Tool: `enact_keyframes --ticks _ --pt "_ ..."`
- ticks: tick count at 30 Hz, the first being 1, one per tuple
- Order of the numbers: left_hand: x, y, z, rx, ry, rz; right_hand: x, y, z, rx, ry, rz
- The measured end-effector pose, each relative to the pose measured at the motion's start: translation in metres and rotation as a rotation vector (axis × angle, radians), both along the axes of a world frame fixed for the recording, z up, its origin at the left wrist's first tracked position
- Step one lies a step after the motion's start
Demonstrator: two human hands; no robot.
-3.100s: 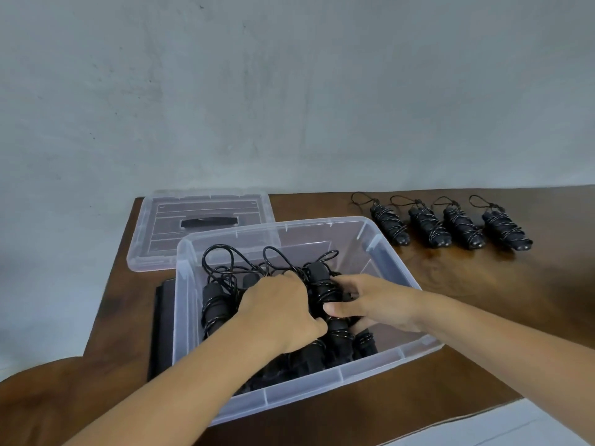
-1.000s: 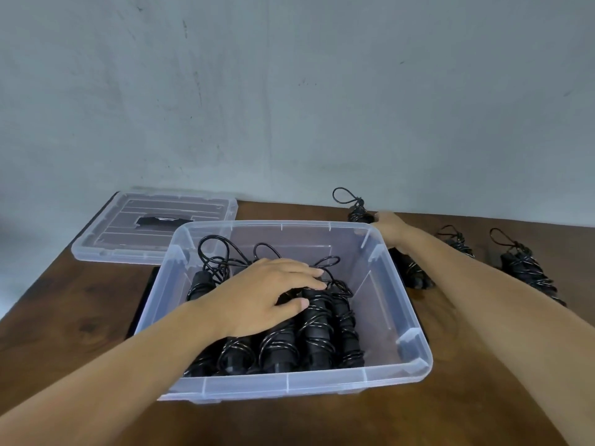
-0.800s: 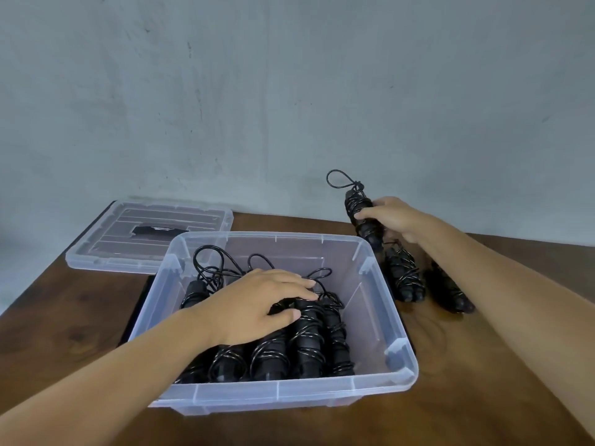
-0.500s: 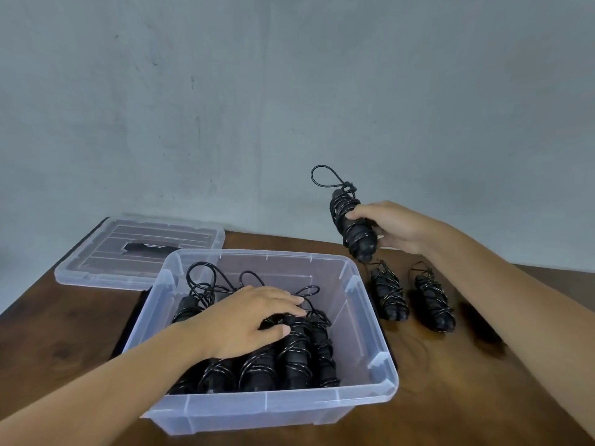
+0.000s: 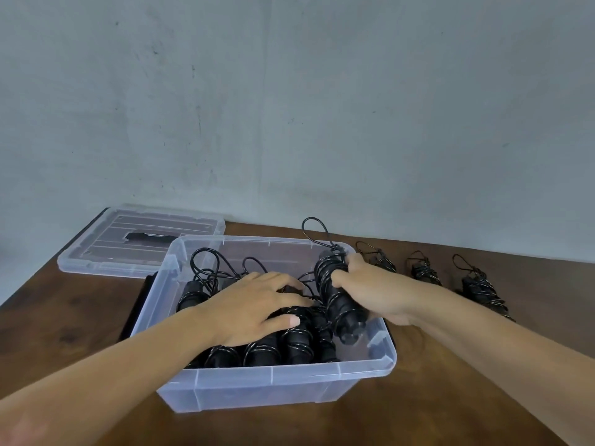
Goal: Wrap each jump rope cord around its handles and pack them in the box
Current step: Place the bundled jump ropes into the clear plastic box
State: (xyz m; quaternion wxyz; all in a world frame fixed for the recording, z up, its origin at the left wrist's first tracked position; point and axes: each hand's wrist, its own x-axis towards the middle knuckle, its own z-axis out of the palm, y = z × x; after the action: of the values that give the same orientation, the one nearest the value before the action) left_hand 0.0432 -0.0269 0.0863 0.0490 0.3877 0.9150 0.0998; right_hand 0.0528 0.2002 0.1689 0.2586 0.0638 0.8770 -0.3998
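**Both hands at the box, right one holding a wrapped rope**

Right hand [image 5: 375, 292] grips a wrapped jump rope [image 5: 338, 297], fingers clenched around the cord-wound handles. The bundle is tilted, its lower end just above the open right-hand part of the clear plastic box [image 5: 267, 381], its cord loop sticking up past the far rim. Left hand [image 5: 257, 307] lies flat, fingers spread and grasping nothing, pressing on the packed ropes [image 5: 273, 349] that lie side by side in the left and middle of the box.

On the brown wooden table [image 5: 64, 320], to the right of the box and behind the right forearm, three wrapped ropes [image 5: 421, 272] lie in a row, apart from one another. The box's clear lid [image 5: 141, 246] lies flat at the table's far left corner, just behind the box. A dark flat object [image 5: 138, 307] shows at the box's left side, partly beneath it.
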Motion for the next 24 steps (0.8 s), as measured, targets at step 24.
enact_keyframes --ticks 24 --pt "-0.017 0.013 -0.002 0.125 -0.055 -0.017 -0.003 -0.031 -0.037 0.610 0.031 0.365"
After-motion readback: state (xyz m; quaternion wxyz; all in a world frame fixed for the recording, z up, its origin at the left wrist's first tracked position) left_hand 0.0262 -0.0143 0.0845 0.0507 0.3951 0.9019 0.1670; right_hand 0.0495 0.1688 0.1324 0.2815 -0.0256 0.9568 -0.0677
